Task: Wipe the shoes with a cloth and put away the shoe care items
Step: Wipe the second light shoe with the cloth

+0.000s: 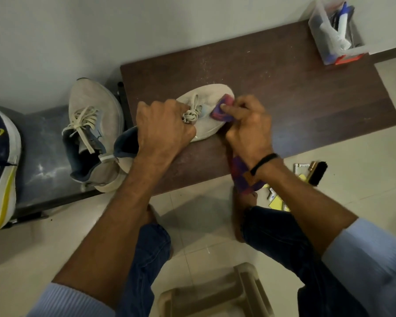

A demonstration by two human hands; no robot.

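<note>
Dark wooden board (284, 92) bears a shoe (209, 104); left hand (164, 126) grips it, right hand (249, 126) pinches cloth (223, 108) against its toe.

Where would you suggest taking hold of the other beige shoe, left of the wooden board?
I'd grip the other beige shoe at its heel collar, from the near side: its toe points at the wall, its open heel end lies toward the person, so fingers slip inside. The left hand, holding the shoe on the board, is closer; the right hand holds the cloth.
</note>
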